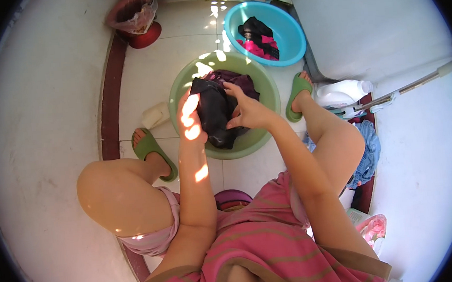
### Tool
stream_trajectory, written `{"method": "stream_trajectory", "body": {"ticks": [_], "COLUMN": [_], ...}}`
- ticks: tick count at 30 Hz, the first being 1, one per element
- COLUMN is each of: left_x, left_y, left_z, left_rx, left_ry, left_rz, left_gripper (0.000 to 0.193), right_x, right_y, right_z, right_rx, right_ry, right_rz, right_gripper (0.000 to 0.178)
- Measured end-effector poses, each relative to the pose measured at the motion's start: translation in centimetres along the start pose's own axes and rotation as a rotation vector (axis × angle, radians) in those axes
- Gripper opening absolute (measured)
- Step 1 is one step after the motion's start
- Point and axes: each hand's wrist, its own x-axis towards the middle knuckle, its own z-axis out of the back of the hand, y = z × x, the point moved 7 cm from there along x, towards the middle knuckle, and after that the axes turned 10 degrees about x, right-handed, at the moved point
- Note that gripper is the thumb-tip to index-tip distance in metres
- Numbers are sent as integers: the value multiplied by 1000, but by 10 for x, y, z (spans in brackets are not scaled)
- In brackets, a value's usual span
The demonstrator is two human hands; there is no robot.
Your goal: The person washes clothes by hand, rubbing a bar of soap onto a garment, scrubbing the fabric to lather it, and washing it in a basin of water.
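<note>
A wet-looking black garment [213,110] is held up over a green basin [265,93] on the floor between my feet. My left hand [190,117] grips its left edge, with most of the fingers hidden behind the cloth. On the other side, my right hand [247,108] is curved, its thumb and fingers spread apart against or just above the cloth; I cannot tell how firmly they touch it. Behind the black garment, a dark purple garment [243,81] lies in the basin.
A blue basin [294,36] with black and pink clothes stands at the far right. A lined bin [141,21] is at the far left. A white bottle [338,93] and denim clothing [366,155] lie along the right wall. A pale block [155,115] sits left of the green basin.
</note>
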Motion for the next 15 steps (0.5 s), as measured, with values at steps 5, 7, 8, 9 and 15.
{"method": "stream_trajectory", "body": {"ticks": [5,7,8,9,15], "left_x": [-2,8,8,9,-16], "left_y": [-29,-11,-19,-14,112], "left_z": [-11,27,19,43,32], "left_rx": [-266,-53,-225,-128,-294], "left_ry": [334,-222,-193,-424,-637], "left_rz": [-405,-78,-44,-45,943], "left_gripper": [42,40,32,33,72], "right_x": [14,14,13,11,8], "right_y": [-53,-34,-18,-5,12], "right_z": [7,40,59,77,27], "right_rx": [-466,-622,-620,-465,-87], "right_ry": [-80,-317,-397,-549,-623], "right_rz": [-51,-21,89,211,170], "right_gripper": [43,23,26,25,20]}}
